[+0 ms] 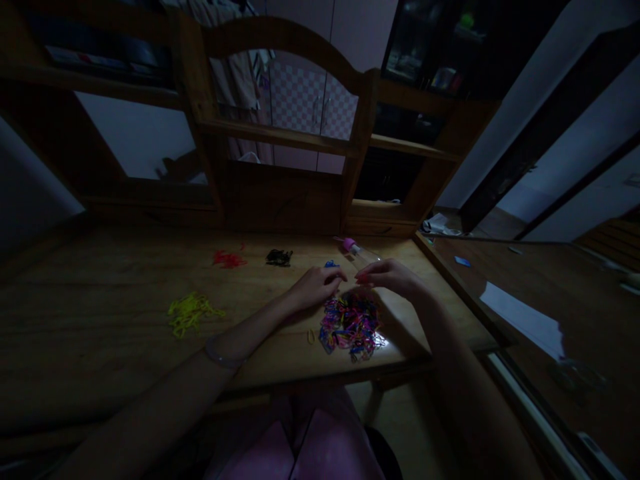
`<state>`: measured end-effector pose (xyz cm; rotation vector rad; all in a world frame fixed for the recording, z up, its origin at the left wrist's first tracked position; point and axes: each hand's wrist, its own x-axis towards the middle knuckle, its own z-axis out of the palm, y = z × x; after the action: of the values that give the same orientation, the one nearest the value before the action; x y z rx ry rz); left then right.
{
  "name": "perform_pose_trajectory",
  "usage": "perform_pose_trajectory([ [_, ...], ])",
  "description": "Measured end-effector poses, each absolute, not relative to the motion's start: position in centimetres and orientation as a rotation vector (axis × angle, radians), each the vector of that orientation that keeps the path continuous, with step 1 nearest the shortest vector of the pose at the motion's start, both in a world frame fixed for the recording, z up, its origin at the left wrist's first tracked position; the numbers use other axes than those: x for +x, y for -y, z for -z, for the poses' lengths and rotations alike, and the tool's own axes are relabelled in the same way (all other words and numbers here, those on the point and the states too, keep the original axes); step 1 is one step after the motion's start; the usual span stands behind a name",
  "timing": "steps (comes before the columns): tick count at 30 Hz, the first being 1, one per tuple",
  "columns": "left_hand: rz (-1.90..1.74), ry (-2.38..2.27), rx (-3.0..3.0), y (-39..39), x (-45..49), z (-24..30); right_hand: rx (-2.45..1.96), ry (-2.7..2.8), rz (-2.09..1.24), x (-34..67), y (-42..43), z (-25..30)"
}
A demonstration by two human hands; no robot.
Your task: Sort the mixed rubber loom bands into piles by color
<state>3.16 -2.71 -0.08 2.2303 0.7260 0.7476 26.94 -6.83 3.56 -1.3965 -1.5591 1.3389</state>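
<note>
A mixed pile of small coloured wire-like loops, which look like paper clips [351, 323], lies on the wooden desk in front of me. My left hand [316, 287] is at the pile's far left edge, fingers curled in and closed; what they hold, if anything, is hidden. Opposite it, my right hand [393, 275] hovers at the far right edge, fingertips pinched around something red, seemingly red paper clips [363, 278]. Just beyond my left fingers sit a few blue paper clips [331, 264]. One loose yellow paper clip [311, 337] rests left of the pile.
Single-colour heaps lie leftward: yellow clips [193, 313], red clips [229, 259] and black clips [279, 257]. A clear bottle with a pink cap [349, 245] lies behind my hands. A wooden shelf unit [285, 193] borders the desk's back. Torn white paper [523, 320] lies to the right.
</note>
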Motion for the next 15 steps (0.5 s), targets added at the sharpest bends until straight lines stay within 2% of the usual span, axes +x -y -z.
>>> perform_pose_trajectory([
  [9, -0.719, -0.886, 2.366, 2.1, 3.2, 0.4, -1.119, 1.303, -1.503, 25.1, 6.4, -5.3],
  [15, -0.713, -0.989, 2.38, 1.6, 2.9, 0.6, -0.892, 1.528, -1.46, 15.3, 0.0, -8.9],
])
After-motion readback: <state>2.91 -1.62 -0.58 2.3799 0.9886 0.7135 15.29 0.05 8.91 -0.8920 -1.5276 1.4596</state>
